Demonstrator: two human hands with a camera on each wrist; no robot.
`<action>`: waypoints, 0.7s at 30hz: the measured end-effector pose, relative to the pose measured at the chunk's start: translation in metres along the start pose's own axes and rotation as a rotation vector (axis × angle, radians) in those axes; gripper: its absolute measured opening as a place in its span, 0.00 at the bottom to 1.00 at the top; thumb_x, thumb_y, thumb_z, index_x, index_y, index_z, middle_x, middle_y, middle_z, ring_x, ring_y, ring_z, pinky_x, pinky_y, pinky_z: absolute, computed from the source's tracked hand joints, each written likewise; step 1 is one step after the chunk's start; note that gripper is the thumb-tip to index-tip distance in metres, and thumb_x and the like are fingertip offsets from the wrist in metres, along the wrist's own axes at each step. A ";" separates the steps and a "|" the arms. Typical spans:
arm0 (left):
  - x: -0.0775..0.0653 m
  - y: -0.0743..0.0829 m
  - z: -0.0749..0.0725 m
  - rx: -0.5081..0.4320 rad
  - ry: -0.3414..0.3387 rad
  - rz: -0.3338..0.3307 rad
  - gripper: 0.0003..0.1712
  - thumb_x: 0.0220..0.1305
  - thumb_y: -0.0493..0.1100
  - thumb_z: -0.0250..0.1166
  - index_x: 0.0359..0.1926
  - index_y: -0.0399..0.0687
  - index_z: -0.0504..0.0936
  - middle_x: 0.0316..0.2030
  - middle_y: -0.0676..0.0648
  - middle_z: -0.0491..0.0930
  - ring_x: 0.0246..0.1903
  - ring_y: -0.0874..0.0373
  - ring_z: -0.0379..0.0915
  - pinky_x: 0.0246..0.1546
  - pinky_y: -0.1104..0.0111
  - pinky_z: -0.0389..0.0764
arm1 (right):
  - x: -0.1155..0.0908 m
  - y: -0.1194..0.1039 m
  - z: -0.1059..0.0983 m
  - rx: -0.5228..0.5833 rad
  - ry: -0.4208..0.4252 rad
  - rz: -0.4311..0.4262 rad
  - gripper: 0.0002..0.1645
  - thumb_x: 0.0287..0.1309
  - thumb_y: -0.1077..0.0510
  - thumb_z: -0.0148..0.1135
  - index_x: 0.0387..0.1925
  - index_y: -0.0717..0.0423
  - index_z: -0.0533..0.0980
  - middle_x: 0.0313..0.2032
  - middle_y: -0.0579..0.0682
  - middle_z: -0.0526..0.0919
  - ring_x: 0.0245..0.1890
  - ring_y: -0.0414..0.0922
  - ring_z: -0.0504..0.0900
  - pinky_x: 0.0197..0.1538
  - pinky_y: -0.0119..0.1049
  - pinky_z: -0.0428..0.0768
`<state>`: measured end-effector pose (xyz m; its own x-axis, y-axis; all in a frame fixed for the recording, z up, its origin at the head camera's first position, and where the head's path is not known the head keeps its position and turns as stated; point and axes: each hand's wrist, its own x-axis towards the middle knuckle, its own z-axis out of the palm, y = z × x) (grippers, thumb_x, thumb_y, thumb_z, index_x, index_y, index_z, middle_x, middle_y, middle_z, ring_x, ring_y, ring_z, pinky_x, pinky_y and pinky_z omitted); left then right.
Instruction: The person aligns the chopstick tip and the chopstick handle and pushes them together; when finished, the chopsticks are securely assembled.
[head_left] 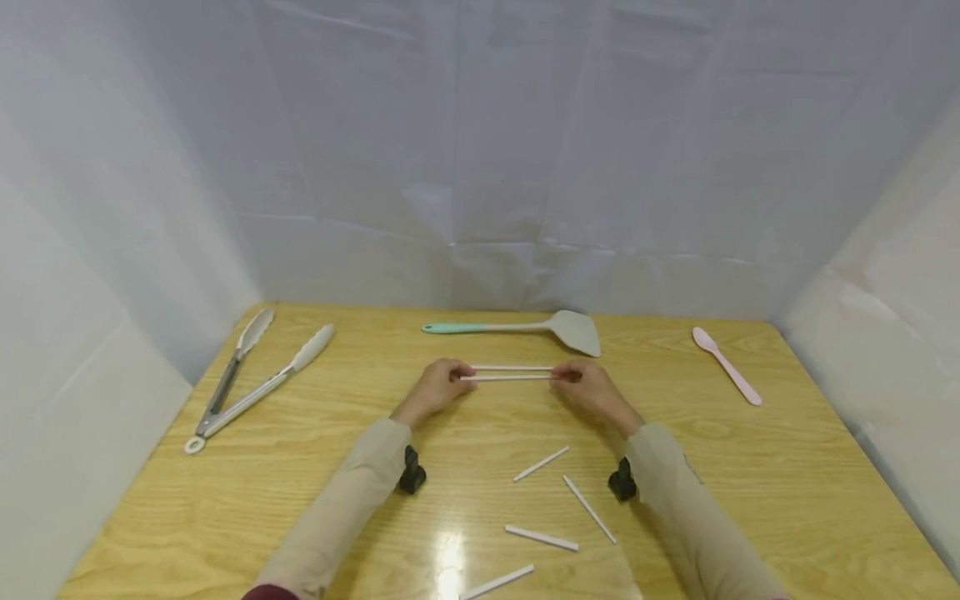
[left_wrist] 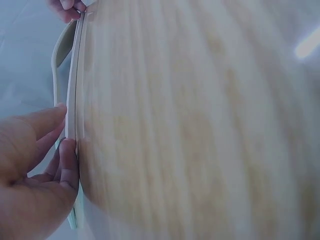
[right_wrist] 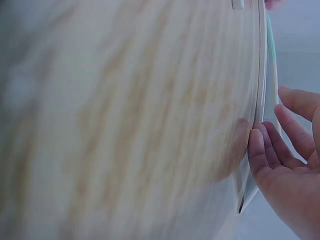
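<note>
Two long, thin, whitish sticks (head_left: 513,378) stretch side by side between a person's hands, over the rear middle of the light-brown wood-grain desk (head_left: 810,492). The left hand (head_left: 437,390) has a narrow grip, thumb and fingers pinching the pair at one end; the tip of the nearer stick shows just past its fingertips. The right hand (head_left: 592,392) pinches the other end in the same narrow way (the stick tips there are hidden by the fingers in the head view). Whether the pair touches the desk, I cannot tell.

Just behind the sticks lies a spatula with a mint-green handle and a pale grey blade (head_left: 517,327), its blade toward the right. Nearer the person, between the forearms, four shorter whitish sticks (head_left: 542,537) lie apart at different slants, the nearest running to the bottom edge of the head view. Well to the left, metal tongs with pale tips (head_left: 251,400) rest spread in a V, their ring end toward the person. Well to the right, a pale pink plastic-looking spoon (head_left: 726,364) lies slantwise, bowl away from the person.
</note>
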<state>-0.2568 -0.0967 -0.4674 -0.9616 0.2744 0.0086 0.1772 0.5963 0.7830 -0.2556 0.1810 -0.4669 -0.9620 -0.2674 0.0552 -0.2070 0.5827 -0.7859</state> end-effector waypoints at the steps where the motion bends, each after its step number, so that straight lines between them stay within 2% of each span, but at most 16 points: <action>1: -0.001 0.000 0.000 0.000 0.002 0.007 0.14 0.62 0.38 0.64 0.45 0.33 0.81 0.40 0.39 0.79 0.40 0.49 0.73 0.46 0.58 0.75 | 0.000 0.000 0.000 -0.006 0.000 -0.009 0.13 0.59 0.63 0.62 0.42 0.68 0.79 0.38 0.60 0.83 0.40 0.51 0.81 0.46 0.41 0.78; 6: -0.008 0.001 -0.004 -0.011 0.010 0.030 0.13 0.63 0.37 0.63 0.46 0.33 0.81 0.43 0.36 0.78 0.44 0.46 0.74 0.49 0.55 0.74 | -0.004 0.000 -0.002 -0.026 0.000 -0.030 0.13 0.59 0.62 0.63 0.42 0.68 0.80 0.38 0.59 0.83 0.40 0.51 0.80 0.46 0.42 0.78; 10: -0.014 0.002 -0.007 -0.048 -0.009 0.015 0.14 0.65 0.38 0.61 0.49 0.34 0.80 0.46 0.37 0.78 0.46 0.45 0.75 0.49 0.56 0.75 | -0.009 -0.003 -0.004 -0.053 0.000 -0.041 0.13 0.59 0.61 0.63 0.43 0.67 0.80 0.41 0.60 0.83 0.41 0.53 0.80 0.48 0.45 0.78; 15: -0.020 0.005 -0.009 -0.087 -0.045 0.019 0.15 0.66 0.39 0.60 0.51 0.35 0.79 0.47 0.39 0.79 0.44 0.48 0.76 0.46 0.59 0.77 | -0.017 -0.005 -0.005 -0.086 0.012 -0.056 0.13 0.59 0.60 0.63 0.43 0.65 0.80 0.43 0.60 0.82 0.41 0.53 0.80 0.48 0.47 0.78; 21: -0.031 0.016 -0.012 -0.109 -0.085 0.031 0.15 0.66 0.39 0.60 0.50 0.36 0.79 0.44 0.40 0.80 0.39 0.52 0.75 0.38 0.64 0.78 | -0.030 -0.008 -0.007 -0.068 -0.007 -0.077 0.14 0.60 0.60 0.62 0.44 0.65 0.80 0.45 0.61 0.81 0.41 0.52 0.80 0.45 0.44 0.79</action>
<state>-0.2262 -0.1047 -0.4480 -0.9341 0.3568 -0.0153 0.1781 0.5023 0.8461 -0.2266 0.1897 -0.4579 -0.9416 -0.3187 0.1090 -0.2920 0.6108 -0.7360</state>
